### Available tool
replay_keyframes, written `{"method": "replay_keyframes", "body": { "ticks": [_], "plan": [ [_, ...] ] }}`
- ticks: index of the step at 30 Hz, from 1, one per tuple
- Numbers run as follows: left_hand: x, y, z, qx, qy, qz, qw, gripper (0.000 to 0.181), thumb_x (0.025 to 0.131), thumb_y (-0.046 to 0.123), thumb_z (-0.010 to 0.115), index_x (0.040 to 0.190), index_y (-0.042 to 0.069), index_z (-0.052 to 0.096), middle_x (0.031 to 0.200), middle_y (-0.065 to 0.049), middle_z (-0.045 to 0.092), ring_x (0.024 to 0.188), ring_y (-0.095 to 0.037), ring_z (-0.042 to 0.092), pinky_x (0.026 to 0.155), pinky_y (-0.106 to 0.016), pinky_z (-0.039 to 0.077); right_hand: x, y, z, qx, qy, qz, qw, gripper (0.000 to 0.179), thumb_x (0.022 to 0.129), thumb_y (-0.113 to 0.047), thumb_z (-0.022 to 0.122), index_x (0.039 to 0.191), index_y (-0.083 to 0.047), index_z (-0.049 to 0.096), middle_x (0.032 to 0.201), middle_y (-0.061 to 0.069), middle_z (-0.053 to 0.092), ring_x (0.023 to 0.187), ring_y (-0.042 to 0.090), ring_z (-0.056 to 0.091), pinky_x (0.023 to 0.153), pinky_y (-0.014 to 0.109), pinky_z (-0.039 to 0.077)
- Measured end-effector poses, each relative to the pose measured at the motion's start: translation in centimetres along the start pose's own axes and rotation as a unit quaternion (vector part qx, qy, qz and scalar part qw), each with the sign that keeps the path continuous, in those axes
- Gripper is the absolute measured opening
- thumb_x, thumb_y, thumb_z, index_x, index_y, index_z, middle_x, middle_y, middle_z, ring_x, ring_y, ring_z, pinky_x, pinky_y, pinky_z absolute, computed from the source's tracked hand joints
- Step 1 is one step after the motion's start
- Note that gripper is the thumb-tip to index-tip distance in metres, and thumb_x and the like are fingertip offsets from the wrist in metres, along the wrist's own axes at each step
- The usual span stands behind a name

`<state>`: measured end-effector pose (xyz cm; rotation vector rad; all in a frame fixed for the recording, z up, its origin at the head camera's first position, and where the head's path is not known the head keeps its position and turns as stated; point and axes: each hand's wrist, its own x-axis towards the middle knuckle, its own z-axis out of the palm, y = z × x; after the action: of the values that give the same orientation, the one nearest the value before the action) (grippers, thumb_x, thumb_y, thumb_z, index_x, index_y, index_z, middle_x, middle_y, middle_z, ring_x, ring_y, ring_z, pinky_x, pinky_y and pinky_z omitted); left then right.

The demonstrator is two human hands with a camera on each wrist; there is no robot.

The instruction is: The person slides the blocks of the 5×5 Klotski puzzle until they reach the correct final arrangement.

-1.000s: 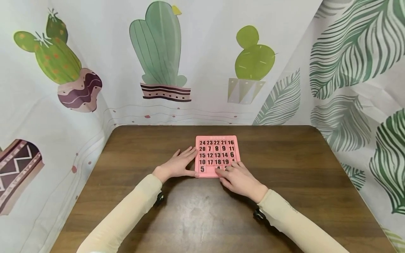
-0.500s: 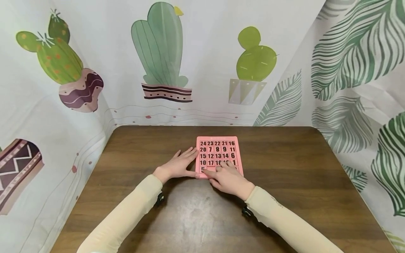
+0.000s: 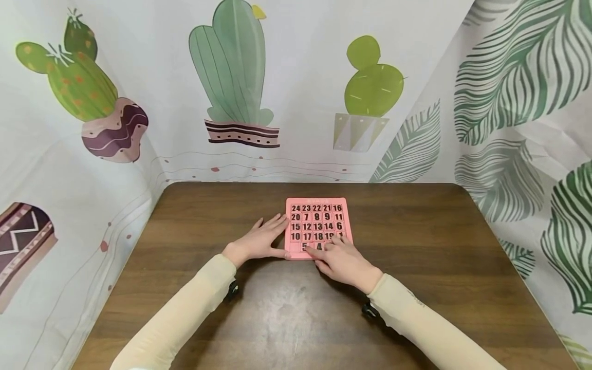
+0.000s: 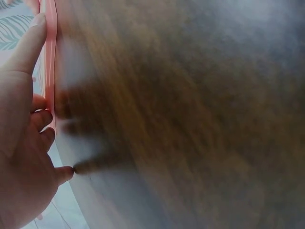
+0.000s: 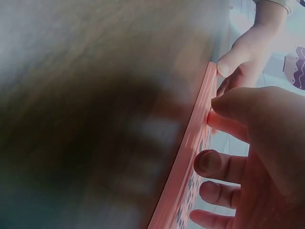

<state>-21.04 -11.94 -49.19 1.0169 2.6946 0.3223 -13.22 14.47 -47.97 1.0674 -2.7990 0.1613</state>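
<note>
A pink number slide puzzle [image 3: 296, 254] lies flat on the brown table, its tiles marked with black numerals. In its bottom row a blank slot is at the left corner, with tile 5 [image 3: 303, 246] and tile 4 [image 3: 319, 246] to its right. My left hand [image 3: 259, 242] rests along the puzzle's left edge, thumb at the lower corner and fingers spread. The right hand [image 3: 347, 262] reaches over the lower right, index fingertip touching the bottom row at tile 5. Its other fingers cover the tiles at the lower right corner.
The wooden table [image 3: 287, 318] runs back to a white cloth backdrop [image 3: 305, 92] printed with cacti and leaves. In the right wrist view, the left hand [image 5: 248, 50] shows beyond the puzzle's far corner [image 5: 209, 71].
The right hand first went left to the bottom-left corner, then drew back right. Tile 5 slid one place right, leaving the blank slot at the corner. The left hand stayed put.
</note>
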Motion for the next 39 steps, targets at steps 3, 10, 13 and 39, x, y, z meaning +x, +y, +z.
{"method": "replay_keyframes", "body": {
  "ticks": [3, 10, 13, 39],
  "plan": [
    [-0.1, 0.0, 0.0, 0.0, -0.002, 0.0, 1.0, 0.104, 0.076, 0.072, 0.054, 0.151, 0.011, 0.015, 0.157, -0.006, 0.011, 0.144, -0.023, 0.007, 0.109, -0.059, 0.01, -0.1, 0.2, -0.1, 0.002, 0.004, -0.001, 1.0, 0.034, 0.09, -0.03, 0.058, 0.123, -0.029, 0.064, 0.076, -0.001, 0.062, 0.081, 0.028, 0.056, 0.084, 0.05, 0.042],
    [-0.1, 0.0, -0.2, -0.006, -0.004, -0.004, 1.0, 0.104, 0.076, 0.071, 0.055, 0.151, 0.012, 0.015, 0.157, -0.005, 0.01, 0.144, -0.022, 0.006, 0.109, -0.059, 0.009, 0.2, 0.4, -0.3, -0.007, 0.001, -0.002, 1.0, 0.03, 0.09, -0.031, 0.058, 0.119, -0.027, 0.067, 0.075, 0.002, 0.062, 0.089, 0.03, 0.061, 0.09, 0.054, 0.039],
    [-0.1, 0.0, -0.2, -0.008, -0.003, -0.007, 0.9999, 0.103, 0.076, 0.07, 0.056, 0.151, 0.012, 0.015, 0.157, -0.005, 0.01, 0.144, -0.021, 0.006, 0.109, -0.059, 0.009, 0.7, 0.3, -0.3, -0.002, 0.006, -0.007, 1.0, 0.03, 0.09, -0.031, 0.058, 0.117, -0.024, 0.068, 0.076, 0.0, 0.064, 0.081, 0.027, 0.058, 0.081, 0.048, 0.041],
    [0.3, -0.4, 0.4, 0.011, -0.003, -0.008, 0.9999, 0.106, 0.074, 0.077, 0.051, 0.151, 0.013, 0.015, 0.157, -0.003, 0.009, 0.144, -0.019, 0.005, 0.11, -0.057, 0.01, 3.3, -0.8, -0.2, 0.017, -0.044, 0.014, 0.9988, 0.037, 0.092, -0.031, 0.055, 0.128, -0.023, 0.061, 0.107, 0.007, 0.069, 0.106, 0.038, 0.057, 0.095, 0.057, 0.037]
  ]
}}
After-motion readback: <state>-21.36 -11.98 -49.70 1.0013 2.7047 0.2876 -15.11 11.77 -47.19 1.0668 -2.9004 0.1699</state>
